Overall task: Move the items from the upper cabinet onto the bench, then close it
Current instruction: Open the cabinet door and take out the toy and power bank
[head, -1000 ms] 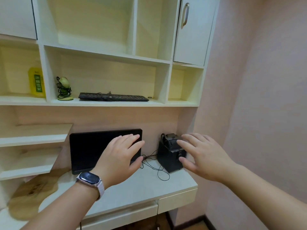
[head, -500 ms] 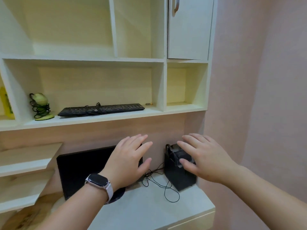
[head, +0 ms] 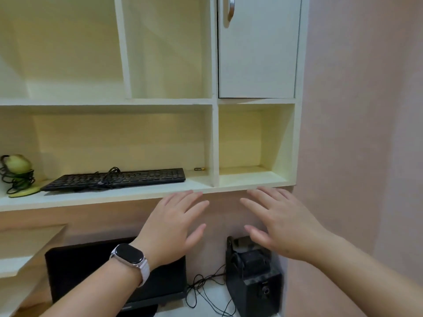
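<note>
The upper cabinet's white door (head: 257, 53) is closed at the top right, with a metal handle (head: 230, 10) on its left edge. My left hand (head: 174, 225), with a watch on the wrist, is raised with fingers spread and holds nothing. My right hand (head: 279, 220) is raised beside it, fingers also straight and empty. Both fingertips reach about the height of the lowest shelf's front edge (head: 137, 195), well below the door. The white bench (head: 206, 300) shows only as a strip at the bottom.
A black keyboard (head: 119, 179) with a coiled cable lies on the lowest shelf, a small battery (head: 199, 169) to its right and a green object wound with cable (head: 18, 175) at the left. On the bench stand a black monitor (head: 91, 271) and a black speaker (head: 254, 277).
The view has tilted upward and shifted right. Both hands have risen from in front of the monitor and speaker to the lowest shelf's edge, still open.
</note>
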{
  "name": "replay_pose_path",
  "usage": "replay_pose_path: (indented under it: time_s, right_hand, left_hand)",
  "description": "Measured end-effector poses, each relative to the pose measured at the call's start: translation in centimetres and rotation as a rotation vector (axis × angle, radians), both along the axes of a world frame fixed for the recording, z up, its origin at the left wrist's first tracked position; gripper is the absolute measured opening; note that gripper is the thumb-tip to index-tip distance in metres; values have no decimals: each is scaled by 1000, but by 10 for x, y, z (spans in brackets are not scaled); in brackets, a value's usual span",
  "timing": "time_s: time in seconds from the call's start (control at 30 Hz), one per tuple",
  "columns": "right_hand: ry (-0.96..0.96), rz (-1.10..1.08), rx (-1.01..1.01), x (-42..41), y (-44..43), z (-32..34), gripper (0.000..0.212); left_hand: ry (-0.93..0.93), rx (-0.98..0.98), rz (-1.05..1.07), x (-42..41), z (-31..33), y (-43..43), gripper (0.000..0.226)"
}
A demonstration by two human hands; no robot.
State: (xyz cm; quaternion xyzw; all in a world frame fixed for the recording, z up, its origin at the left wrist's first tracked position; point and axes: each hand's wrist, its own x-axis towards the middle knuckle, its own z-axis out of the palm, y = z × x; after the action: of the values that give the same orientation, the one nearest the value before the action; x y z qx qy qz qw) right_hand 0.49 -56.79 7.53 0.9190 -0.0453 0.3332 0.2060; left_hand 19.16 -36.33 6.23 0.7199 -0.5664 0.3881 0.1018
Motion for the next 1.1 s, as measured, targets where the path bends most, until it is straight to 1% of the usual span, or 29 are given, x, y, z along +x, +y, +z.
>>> replay_pose_path:
  time_s: [0.13, 0.37, 0.47, 0.6, 0.67, 0.77, 0.83, 0.9, 1.0, 1.1]
  right_hand:
    - [-63, 17, -53, 25, -17, 27, 52]
    - [-134, -7, -173, 71, -34, 79, 51]
    - [-163, -21, -263, 92, -38, 109, 51]
    - [-234, -68, -341, 121, -42, 155, 53]
    - [-275, -98, -353, 133, -43, 179, 54]
    - [-311, -138, -370, 147, -46, 208, 53]
    - [-297, -169, -423, 154, -49, 220, 52]
    - [-239, -202, -491, 160, -55, 227, 52]
    - [-153, -249, -578, 164, -66, 234, 55]
    - [-111, -257, -658, 164, -75, 239, 56]
  left_hand:
    - [-63, -77, -10, 27, 27, -19, 43]
    - [-155, -176, -83, 74, 89, -53, 44]
    - [-234, -204, -115, 93, 119, -69, 44]
    - [-337, -311, -201, 114, 160, -94, 40]
    - [-358, -361, -227, 122, 172, -111, 39]
    - [-339, -396, -219, 128, 176, -140, 43]
    - [-311, -415, -219, 134, 177, -154, 46]
    - [-315, -435, -211, 143, 175, -163, 49]
    - [-373, -464, -207, 157, 172, -172, 54]
    - [-433, -507, -222, 165, 171, -178, 54]
